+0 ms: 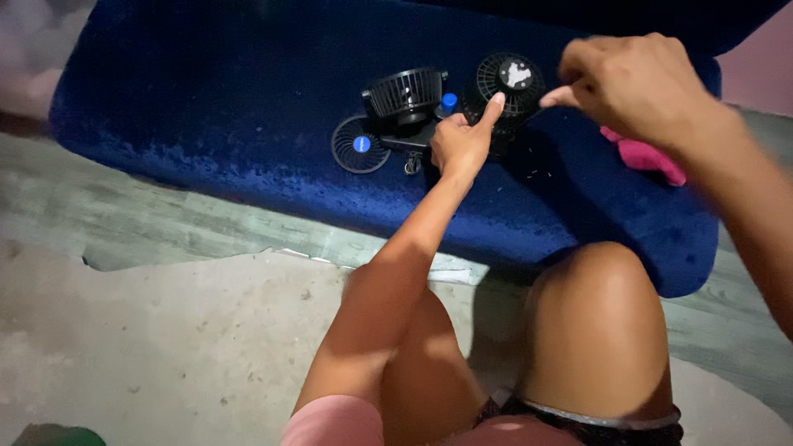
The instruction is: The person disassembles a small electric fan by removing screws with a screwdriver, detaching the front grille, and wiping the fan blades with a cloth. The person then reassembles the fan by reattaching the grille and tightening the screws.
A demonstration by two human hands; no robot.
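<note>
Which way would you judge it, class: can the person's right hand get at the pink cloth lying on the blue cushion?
Probably yes. The right hand hovers just above and left of the pink cloth, with nothing between them; the fans sit further left, by the left hand.

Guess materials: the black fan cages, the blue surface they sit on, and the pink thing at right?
Fan cages: likely moulded plastic, matte black, thin ribbed grilles. Blue surface: plush, velvet-like fabric, with a sheen and a soft rounded edge. Pink thing: probably cloth, crumpled and soft-looking, but too blurred to tell.
</note>
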